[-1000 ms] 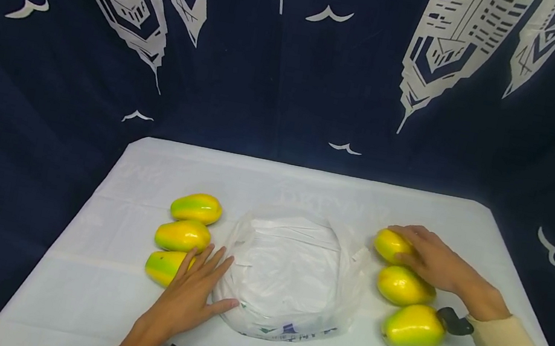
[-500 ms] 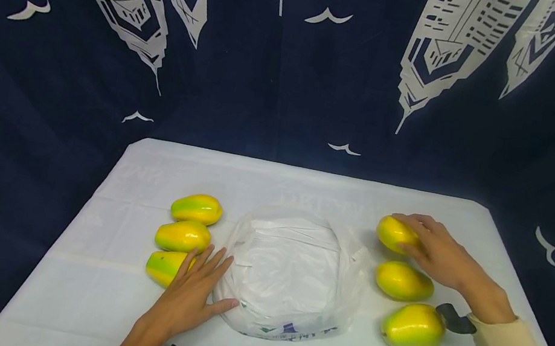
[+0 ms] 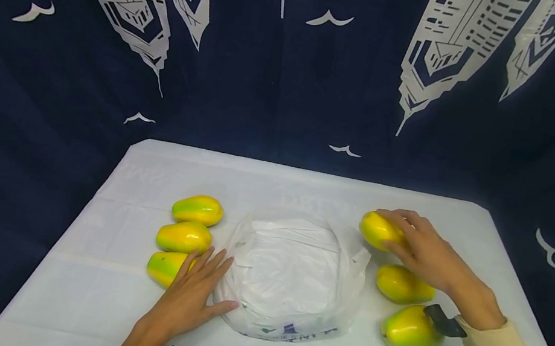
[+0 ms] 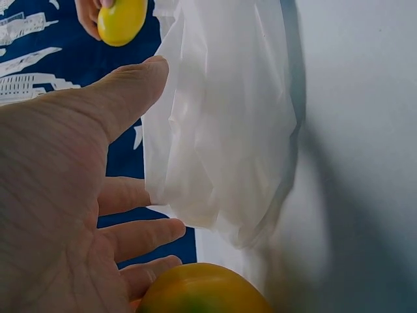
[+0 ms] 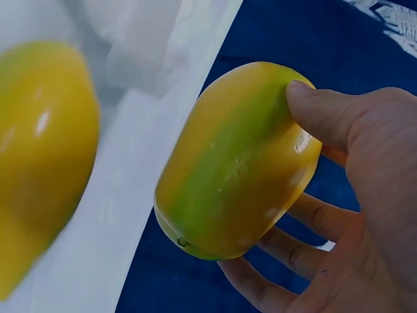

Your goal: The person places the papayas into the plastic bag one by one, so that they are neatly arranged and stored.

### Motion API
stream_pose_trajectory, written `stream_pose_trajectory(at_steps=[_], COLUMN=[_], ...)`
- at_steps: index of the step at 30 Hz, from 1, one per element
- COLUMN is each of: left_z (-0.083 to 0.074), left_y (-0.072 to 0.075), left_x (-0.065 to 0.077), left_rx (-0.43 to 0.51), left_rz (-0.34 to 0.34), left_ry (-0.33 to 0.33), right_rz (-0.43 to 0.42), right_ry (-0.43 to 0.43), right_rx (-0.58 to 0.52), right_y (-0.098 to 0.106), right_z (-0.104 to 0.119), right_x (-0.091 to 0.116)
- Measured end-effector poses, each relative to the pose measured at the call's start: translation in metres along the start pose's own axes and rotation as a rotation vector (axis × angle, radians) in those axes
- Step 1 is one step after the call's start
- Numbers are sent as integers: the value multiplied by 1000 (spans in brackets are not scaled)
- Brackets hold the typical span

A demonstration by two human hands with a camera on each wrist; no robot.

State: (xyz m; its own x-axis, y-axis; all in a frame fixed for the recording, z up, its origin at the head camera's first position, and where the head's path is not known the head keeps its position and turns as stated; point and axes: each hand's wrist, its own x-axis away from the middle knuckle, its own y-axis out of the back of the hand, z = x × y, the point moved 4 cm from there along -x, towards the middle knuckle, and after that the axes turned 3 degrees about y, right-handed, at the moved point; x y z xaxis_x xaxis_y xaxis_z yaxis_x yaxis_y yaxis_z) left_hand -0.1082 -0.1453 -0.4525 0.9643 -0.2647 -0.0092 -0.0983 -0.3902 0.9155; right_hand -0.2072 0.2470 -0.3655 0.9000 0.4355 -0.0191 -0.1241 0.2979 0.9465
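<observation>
My right hand (image 3: 427, 250) grips a yellow-green papaya (image 3: 378, 229) above the far right of the white table. In the right wrist view, the thumb presses one side of that papaya (image 5: 238, 163) and the fingers lie behind it. A white plastic bag (image 3: 289, 267) lies in the middle with its mouth spread wide. My left hand (image 3: 188, 293), fingers straight and apart, is at the bag's left edge. Beside it is the nearest papaya (image 3: 162, 267) of the left column, partly hidden by the fingers.
Two more papayas, one middle (image 3: 184, 236) and one far (image 3: 198, 209), stand in the left column. On the right lie two others, an upper one (image 3: 404, 285) and a lower one (image 3: 408, 329). A dark blue printed curtain (image 3: 280, 88) hangs behind the table (image 3: 87, 288).
My right hand has lifted the far right papaya away from the one below it and carried it left toward the bag. The left hand has stayed in place.
</observation>
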Motion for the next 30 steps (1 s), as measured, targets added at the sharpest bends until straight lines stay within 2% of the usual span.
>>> stream_pose_trajectory(at_steps=[19, 30], left_z=[-1, -2], left_y=[-2, -3], left_x=[0, 2], left_rx=[6, -10], left_rz=[-26, -42], left_ry=[4, -3], right_rz=[47, 66], right_ry=[162, 355], right_rx=[-26, 8], right_y=[-34, -62], right_z=[54, 94], right_x=[-22, -35])
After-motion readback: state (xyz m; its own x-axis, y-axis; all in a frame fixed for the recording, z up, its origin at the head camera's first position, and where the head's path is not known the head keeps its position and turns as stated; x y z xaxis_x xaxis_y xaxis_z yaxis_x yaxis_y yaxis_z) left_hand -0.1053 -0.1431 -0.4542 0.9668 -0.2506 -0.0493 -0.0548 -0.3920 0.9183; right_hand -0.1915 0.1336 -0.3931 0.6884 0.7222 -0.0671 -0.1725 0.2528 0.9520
